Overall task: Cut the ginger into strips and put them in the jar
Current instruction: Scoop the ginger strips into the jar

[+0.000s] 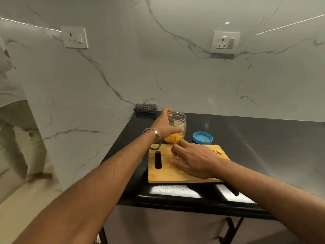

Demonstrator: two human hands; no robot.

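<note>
Wooden board [163, 175] sits near the counter [255, 138] edge. Left hand [164, 125] is wrapped around the clear jar [178, 120] just beyond the board's far edge, covering most of its left side; yellow ginger strips [174, 138] show in the bottom. Right hand [191, 162] lies palm-down on the board, fingers curled over a few pale ginger bits [176, 157]; whether it is actually pinching them I can't tell. More scraps [217, 151] at the board's far right corner. Blue lid [202, 137] lies right of the jar. Checked cloth [145, 108] by the far wall, partly behind the hand. Bangle [155, 138] on the left wrist.
</note>
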